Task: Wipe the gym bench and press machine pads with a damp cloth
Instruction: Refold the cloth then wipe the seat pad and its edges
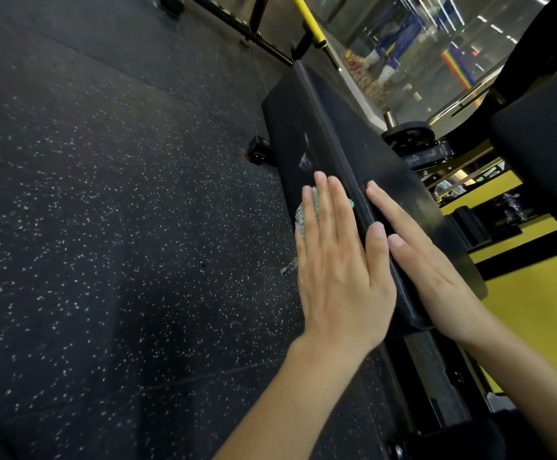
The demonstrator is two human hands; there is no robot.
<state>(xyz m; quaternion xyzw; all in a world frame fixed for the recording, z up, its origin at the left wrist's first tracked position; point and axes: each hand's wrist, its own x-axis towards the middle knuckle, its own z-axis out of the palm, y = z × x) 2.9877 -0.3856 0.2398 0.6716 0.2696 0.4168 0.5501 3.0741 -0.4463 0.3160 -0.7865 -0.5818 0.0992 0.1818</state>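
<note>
The long black vinyl bench pad (pixel 343 134) runs diagonally from the lower right toward the upper middle, with a raised seam along its upper edge and a small pale scuff or tear on its side face. A pale green and white woven cloth (pixel 302 214) is pressed flat against that side face, mostly hidden under the left hand (pixel 340 260); only its edge shows beside the little finger and between the fingers. The left hand's fingers (pixel 323 200) lie stretched out and flat, pinning the cloth to the pad rather than clenching it. The right hand (pixel 436 270) rests palm down on the pad's top surface, fingers extended and released, holding nothing, thumb just beside the left thumb at the seam. Below the pad a black steel frame (pixel 436 376) carries it. To the right stand yellow machine panels (pixel 536 320) and another black pad (pixel 542 144). The black rubber floor with white flecks (pixel 104 227) fills the left.
</note>
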